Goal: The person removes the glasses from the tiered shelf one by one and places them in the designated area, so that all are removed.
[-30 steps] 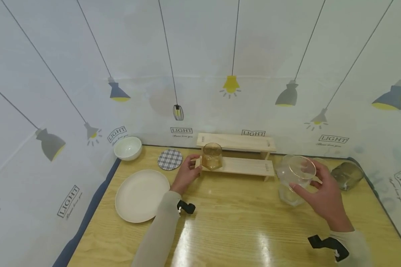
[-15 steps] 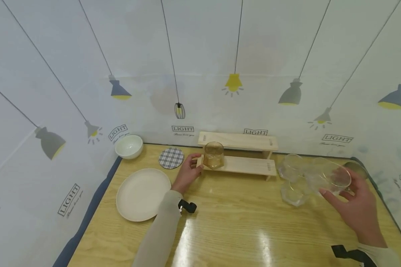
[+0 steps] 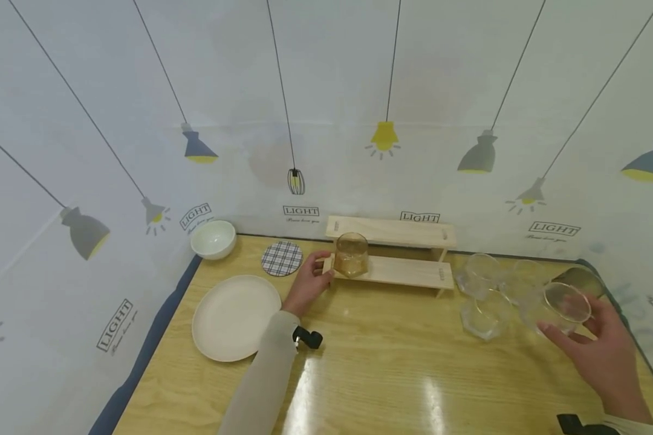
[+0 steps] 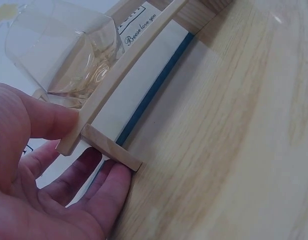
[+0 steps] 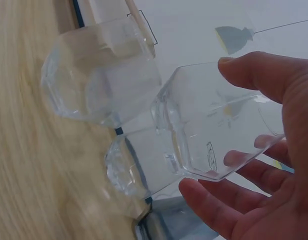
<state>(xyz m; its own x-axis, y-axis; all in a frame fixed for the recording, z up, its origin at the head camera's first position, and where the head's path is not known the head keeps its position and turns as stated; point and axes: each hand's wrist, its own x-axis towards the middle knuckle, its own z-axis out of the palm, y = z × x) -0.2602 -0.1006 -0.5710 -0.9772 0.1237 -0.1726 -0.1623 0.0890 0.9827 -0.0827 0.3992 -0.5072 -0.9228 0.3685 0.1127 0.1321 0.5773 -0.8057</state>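
Note:
My left hand [image 3: 308, 284] grips the left end of the low wooden shelf [image 3: 408, 272], thumb on top and fingers beneath, as the left wrist view shows. Just beyond the thumb stands an amber glass [image 3: 352, 255] on that shelf. At the right, my right hand [image 3: 604, 344] holds a clear glass [image 5: 209, 125] with a thin gold rim, its thumb on one side and fingers on the other. In the right wrist view, the held glass's base points toward the other clear glasses and is raised off the table.
Several clear glasses [image 3: 487, 314] stand right of the shelf, with a grey glass [image 3: 579, 277] behind the right hand. A taller wooden shelf [image 3: 392, 231] is at the back. Left are a white plate [image 3: 236, 317], a checked coaster [image 3: 282, 258] and a pale bowl [image 3: 213, 240].
My right hand has moved right and a little toward the front edge, carrying the clear glass away from the other clear glasses. The left hand keeps its grip on the shelf end.

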